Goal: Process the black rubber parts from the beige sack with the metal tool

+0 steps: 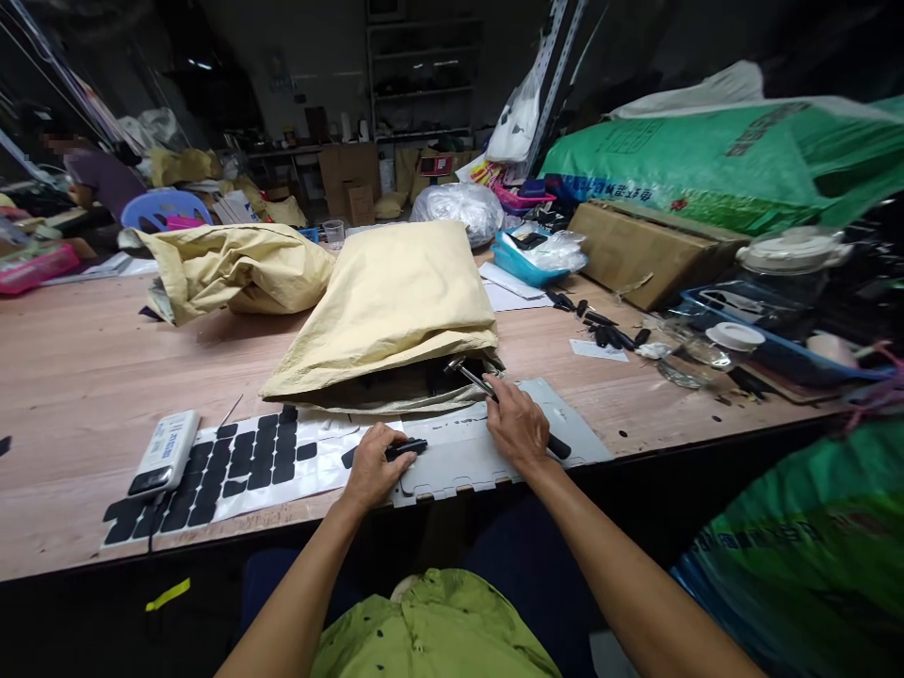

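Observation:
In my right hand (519, 424) is a small hammer (470, 374), gripped round its shaft. Its metal head points toward the bag's mouth, and the black handle end sticks out below my palm. My left hand (379, 461) is closed on a slim black part (408, 447), pressed against a grey board (459, 463) at the table's front edge. Just beyond both hands lies a large cream bag (410, 292) with its mouth facing me and dark contents inside. Left of my left hand, a sheet of rounded black stickers (265, 452) lies beside a white power bank (166, 452).
A second cream bag (247, 268) lies at the left back. To the right are loose black parts (611, 330), a cardboard box (650, 250), a blue tray (783, 348) and a jar (787, 268). Green sacks (706, 160) rise behind. Another person (103, 179) sits far left.

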Available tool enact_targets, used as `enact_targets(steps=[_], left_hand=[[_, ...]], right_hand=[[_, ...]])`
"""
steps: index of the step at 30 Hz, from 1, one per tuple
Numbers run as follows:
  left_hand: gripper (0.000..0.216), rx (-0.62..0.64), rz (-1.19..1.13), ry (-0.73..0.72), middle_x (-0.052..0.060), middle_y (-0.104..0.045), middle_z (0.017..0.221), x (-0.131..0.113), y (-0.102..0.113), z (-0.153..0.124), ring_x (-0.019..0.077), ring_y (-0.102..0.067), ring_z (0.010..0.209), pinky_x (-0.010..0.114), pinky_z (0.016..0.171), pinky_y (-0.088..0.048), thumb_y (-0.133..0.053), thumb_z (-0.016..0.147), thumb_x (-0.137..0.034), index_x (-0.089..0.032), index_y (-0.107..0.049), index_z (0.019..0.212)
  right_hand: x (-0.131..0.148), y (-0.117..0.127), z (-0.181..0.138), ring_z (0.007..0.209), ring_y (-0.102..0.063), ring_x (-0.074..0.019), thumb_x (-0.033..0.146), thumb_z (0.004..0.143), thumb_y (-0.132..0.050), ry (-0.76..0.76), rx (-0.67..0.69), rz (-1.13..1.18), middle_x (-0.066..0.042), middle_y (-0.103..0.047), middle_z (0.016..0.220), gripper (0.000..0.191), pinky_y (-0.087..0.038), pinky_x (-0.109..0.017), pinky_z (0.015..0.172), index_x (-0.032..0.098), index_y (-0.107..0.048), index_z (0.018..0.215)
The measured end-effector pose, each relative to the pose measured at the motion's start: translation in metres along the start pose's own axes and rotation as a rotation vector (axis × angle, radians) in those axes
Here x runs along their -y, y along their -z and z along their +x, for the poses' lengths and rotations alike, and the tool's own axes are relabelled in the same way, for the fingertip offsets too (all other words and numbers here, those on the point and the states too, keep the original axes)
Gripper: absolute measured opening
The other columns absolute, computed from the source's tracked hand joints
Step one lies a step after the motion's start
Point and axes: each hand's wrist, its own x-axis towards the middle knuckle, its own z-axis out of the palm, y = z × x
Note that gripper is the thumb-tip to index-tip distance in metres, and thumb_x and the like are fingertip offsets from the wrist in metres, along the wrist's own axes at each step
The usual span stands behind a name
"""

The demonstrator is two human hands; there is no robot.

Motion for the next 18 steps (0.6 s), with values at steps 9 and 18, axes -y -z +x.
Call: enact_targets(steps=[9, 18], left_hand=[[0.012, 0.002, -0.009, 0.059, 0.001, -0.057, 0.085, 0.003, -0.002, 0.000, 0.0188, -0.055, 0.086, 0.031, 0.077, -0.044, -0.071, 0.076, -0.018, -0.020, -0.068, 0.087], [0.009, -0.014, 0.000, 0.094, 0.000, -0.055, 0.080, 0.004, -0.006, 0.002, 0.0181, -0.053, 0.083, 0.030, 0.076, -0.041, -0.071, 0.073, -0.014, -0.019, -0.066, 0.078]], right_hand=[[0.040, 0.027, -0.097, 0.126, -0.055, -0.0198, 0.032, 0.096, -0.042, 0.137, 0.200, 0.607, -0.006, -0.058, 0.138, 0.046, -0.046, -0.039, 0.107, 0.026, -0.048, 0.141], [0.057, 0.020, -0.125, 0.100, -0.067, -0.0165, 0.025, 0.097, -0.038, 0.197, 0.282, 0.525, -0.005, -0.067, 0.115, 0.050, -0.056, -0.030, 0.090, 0.032, -0.042, 0.146]])
